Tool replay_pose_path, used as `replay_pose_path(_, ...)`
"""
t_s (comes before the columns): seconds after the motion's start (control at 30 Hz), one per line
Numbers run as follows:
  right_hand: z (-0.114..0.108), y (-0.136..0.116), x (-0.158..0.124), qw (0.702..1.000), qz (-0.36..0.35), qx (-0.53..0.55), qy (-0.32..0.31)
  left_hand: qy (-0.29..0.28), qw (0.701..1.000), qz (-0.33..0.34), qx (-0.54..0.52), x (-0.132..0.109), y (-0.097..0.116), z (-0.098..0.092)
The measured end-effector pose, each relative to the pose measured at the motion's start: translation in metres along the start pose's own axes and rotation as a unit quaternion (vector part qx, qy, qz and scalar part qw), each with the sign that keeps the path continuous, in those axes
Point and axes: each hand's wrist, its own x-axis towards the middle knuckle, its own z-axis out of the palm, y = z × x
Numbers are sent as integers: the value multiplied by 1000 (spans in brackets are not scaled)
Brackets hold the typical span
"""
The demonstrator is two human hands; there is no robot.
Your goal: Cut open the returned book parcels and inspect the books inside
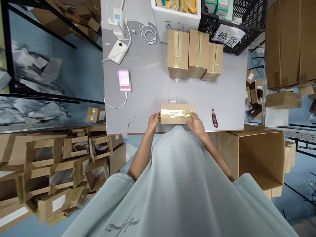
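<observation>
A small cardboard box [170, 120] lies lengthwise near the front edge of the table, with shiny yellowish tape along its top. My right hand [197, 125] grips its right end, fingers on the taped top and thumb at the near side. At the left end is my left hand [154, 121], its fingers curled together close beside the box; whether they touch it or pinch something small is hidden. To the right of the box lies a red and black utility knife [214, 118].
Three taped boxes [178, 52] stand towards the back, before a white bin [177, 23] and a black crate [232, 39]. A power bank [118, 51], cables and a blurred phone [124, 80] lie left. A large open carton [261, 158] stands at right; opened boxes [69, 174] pile up at left.
</observation>
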Motion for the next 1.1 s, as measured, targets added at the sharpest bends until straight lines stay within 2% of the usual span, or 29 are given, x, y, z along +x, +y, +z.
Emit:
replay_pose_path(0.1,0,4,-1,1000,4,6,6,-28,999,-15,9,-2,-1,7)
replay_pose_path(0.23,-4,12,1,998,51,-16,44,-72,997,-32,6,-10,1,22)
replay_pose_path(0.33,-19,22,3,993,94,-27,68,-107,994,-36,-3,-18,4,32)
replay_pose_path(0.43,-42,29,0,989,103,-31,102,-141,990,-30,-6,-30,9,38)
replay_pose_path(0.53,-56,23,-9,990,82,13,114,-167,985,-39,-5,-44,17,42)
replay_pose_path(0.67,-55,0,-21,992,78,62,79,-200,979,-1,-32,-60,30,44)
replay_pose_path(0.77,-52,-14,-22,988,87,108,62,-158,984,68,-41,-67,41,38)
replay_pose_path(0.87,-48,-20,-14,976,68,206,19,-110,987,116,-31,-69,51,24)
replay_pose_path(1.0,-34,-18,1,960,59,273,-30,-93,985,142,14,-67,55,8)
replay_pose_path(1.1,-19,-12,13,963,61,262,-17,-71,986,147,23,-64,53,7)
